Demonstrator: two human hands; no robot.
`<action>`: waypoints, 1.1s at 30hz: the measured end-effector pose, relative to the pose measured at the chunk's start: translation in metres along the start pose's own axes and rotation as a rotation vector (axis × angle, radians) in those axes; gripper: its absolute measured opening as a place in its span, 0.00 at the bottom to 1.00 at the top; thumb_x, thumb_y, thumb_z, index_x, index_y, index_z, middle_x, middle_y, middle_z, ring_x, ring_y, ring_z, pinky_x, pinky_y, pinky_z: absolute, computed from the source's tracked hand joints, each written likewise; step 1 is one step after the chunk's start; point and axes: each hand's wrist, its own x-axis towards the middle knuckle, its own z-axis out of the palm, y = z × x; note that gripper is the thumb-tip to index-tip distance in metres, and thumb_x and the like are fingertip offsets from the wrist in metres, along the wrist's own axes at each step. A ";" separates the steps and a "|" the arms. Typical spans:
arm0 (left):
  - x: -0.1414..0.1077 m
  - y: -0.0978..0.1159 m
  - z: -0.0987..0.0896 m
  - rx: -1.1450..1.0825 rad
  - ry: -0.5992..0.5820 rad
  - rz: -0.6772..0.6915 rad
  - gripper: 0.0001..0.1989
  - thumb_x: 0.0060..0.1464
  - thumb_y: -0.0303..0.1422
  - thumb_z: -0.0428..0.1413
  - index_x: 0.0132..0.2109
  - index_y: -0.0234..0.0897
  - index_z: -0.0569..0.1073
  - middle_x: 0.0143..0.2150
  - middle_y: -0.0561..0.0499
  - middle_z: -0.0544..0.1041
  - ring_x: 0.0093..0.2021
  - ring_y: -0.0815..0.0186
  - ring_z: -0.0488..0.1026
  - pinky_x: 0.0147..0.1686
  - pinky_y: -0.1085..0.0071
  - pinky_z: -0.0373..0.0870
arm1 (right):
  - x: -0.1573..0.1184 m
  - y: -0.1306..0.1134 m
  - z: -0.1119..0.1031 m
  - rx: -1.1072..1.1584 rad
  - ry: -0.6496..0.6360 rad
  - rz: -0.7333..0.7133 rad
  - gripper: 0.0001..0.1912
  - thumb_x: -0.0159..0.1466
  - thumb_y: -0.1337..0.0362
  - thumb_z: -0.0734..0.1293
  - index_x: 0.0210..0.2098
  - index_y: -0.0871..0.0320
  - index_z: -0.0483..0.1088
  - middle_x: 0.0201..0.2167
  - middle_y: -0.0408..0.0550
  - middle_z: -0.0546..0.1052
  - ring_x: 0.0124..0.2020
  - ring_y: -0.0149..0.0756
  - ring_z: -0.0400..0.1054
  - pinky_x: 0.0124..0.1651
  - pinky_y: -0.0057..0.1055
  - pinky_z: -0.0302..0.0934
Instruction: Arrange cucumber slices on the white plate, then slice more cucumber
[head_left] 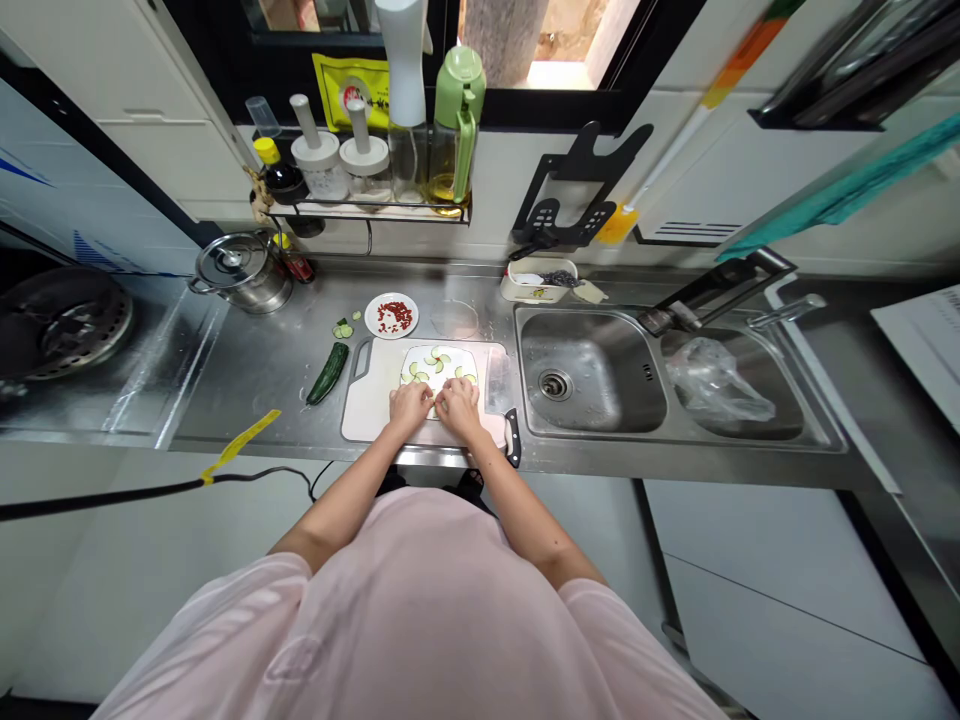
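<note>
A white plate (459, 360) lies on the pale cutting board (367, 410), with thin cucumber slices (437, 358) set out in small fan shapes on it. Over the plate's near side, my left hand (410, 406) and my right hand (458, 405) almost meet, fingertips pinched together. Whatever is between the fingers is too small to make out; pale green shows beside them. Beyond the board, a round white dish (391, 316) holds small red pieces. A cut cucumber (328, 374) rests left of the board, with several loose slices (343, 329) above it.
A knife with a black handle (513, 438) lies at the board's right edge. Farther right is a double sink (592, 370) with a plastic bag (716, 380) in one basin. A lidded steel pot (244, 270) stands back left, and a rack of bottles (367, 208) hangs above the counter.
</note>
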 end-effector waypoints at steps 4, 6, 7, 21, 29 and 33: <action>0.000 0.000 0.000 -0.007 -0.001 -0.009 0.05 0.54 0.34 0.54 0.39 0.42 0.73 0.41 0.50 0.76 0.46 0.61 0.68 0.45 0.65 0.57 | 0.000 0.002 -0.001 0.019 0.008 0.012 0.09 0.63 0.64 0.60 0.35 0.57 0.72 0.46 0.53 0.65 0.52 0.46 0.49 0.52 0.43 0.42; 0.000 -0.001 0.000 -0.009 0.001 -0.008 0.05 0.54 0.34 0.55 0.39 0.42 0.73 0.40 0.50 0.76 0.45 0.61 0.68 0.45 0.65 0.57 | 0.001 0.003 -0.002 0.022 0.019 0.021 0.09 0.63 0.63 0.60 0.35 0.56 0.71 0.46 0.53 0.65 0.51 0.47 0.49 0.52 0.43 0.42; 0.000 -0.001 0.000 -0.010 0.005 -0.004 0.05 0.54 0.34 0.55 0.38 0.42 0.73 0.40 0.50 0.76 0.45 0.61 0.68 0.45 0.65 0.57 | 0.001 0.003 -0.002 0.020 0.020 0.024 0.09 0.63 0.63 0.60 0.35 0.56 0.71 0.46 0.53 0.65 0.51 0.46 0.49 0.51 0.43 0.42; -0.001 -0.001 -0.002 -0.017 0.020 0.005 0.05 0.53 0.34 0.55 0.38 0.42 0.73 0.40 0.51 0.76 0.45 0.61 0.69 0.44 0.65 0.58 | 0.001 0.005 -0.002 0.021 0.032 0.016 0.08 0.63 0.64 0.60 0.34 0.56 0.72 0.46 0.52 0.66 0.51 0.46 0.50 0.51 0.42 0.42; 0.000 -0.002 -0.002 -0.028 0.019 -0.001 0.06 0.53 0.33 0.55 0.39 0.42 0.73 0.39 0.51 0.76 0.45 0.61 0.69 0.44 0.65 0.58 | 0.000 0.004 -0.006 0.044 0.050 0.037 0.07 0.63 0.63 0.61 0.34 0.56 0.71 0.46 0.52 0.67 0.50 0.46 0.50 0.52 0.42 0.43; 0.000 -0.002 -0.002 -0.042 0.034 -0.010 0.06 0.53 0.34 0.55 0.39 0.43 0.73 0.39 0.51 0.76 0.45 0.60 0.69 0.45 0.65 0.58 | -0.001 0.003 -0.008 0.064 0.061 0.036 0.08 0.63 0.63 0.61 0.35 0.56 0.71 0.47 0.53 0.66 0.51 0.46 0.50 0.52 0.42 0.43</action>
